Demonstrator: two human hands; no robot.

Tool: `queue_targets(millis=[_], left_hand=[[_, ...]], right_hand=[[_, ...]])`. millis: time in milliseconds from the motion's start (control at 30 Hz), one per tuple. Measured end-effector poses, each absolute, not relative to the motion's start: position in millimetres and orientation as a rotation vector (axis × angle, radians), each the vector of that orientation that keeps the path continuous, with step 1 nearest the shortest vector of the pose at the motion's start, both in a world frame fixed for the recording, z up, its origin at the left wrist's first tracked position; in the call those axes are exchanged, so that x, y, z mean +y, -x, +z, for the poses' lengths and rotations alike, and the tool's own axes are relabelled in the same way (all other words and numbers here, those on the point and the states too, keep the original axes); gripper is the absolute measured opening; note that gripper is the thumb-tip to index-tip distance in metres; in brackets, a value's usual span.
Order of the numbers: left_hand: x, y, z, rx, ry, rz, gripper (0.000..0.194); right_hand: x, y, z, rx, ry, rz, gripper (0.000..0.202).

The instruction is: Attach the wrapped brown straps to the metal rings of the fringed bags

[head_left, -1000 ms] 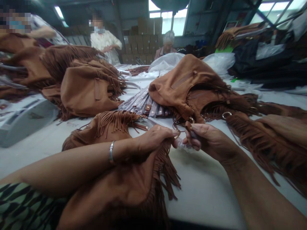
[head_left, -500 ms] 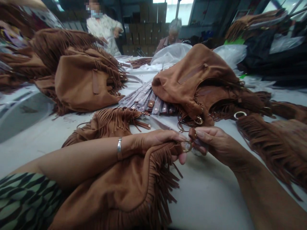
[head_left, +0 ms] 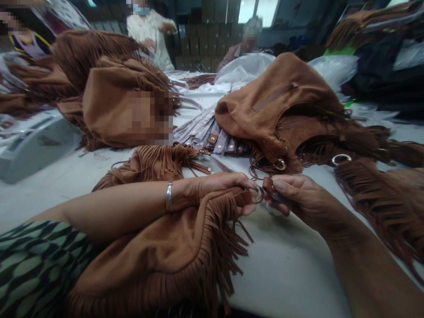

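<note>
A brown suede bag with fringe point(head_left: 159, 247) hangs at the table's near edge. My left hand point(head_left: 225, 183) is closed around its upper corner, beside a metal ring point(head_left: 257, 194) fixed there. Close to that ring, my right hand point(head_left: 293, 190) pinches the end of a brown leather strap point(head_left: 267, 184). The strap end is bent over into a loop, and a bit of clear plastic shows under my right fingers. Whether the strap end touches the ring I cannot tell.
Fringed brown bags lie at the left point(head_left: 109, 106) and right point(head_left: 281, 97). Plastic-wrapped straps point(head_left: 205, 132) lie between them. Another fringed bag point(head_left: 152, 163) rests beyond my left forearm. Two people point(head_left: 150, 37) are across the white table point(head_left: 291, 265), before stacked cartons point(head_left: 208, 44).
The whole view has shifted slightly, so background things sit further right. Both hands keep their holds, and the strap end remains close to the ring.
</note>
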State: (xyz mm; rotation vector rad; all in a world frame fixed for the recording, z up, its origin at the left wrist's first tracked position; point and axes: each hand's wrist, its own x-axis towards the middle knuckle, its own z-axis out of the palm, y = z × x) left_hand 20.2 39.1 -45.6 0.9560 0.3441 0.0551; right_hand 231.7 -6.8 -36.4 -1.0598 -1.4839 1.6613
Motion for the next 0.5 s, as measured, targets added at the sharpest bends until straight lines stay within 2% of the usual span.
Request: queue_targets(millis=[133,500], left_hand=[[38.1,-20.1,-45.2,0.346,-0.917,0.06,0.027],[35.5,-23.6,-46.7,0.291,-0.897,0.041,0.025]], right_hand=[[-6.0,-231.5,-37.2,-1.452,1.072,1.632,0.03],[-4.8,-232.7,-36.7,-1.626,1.079,1.569,0.033]])
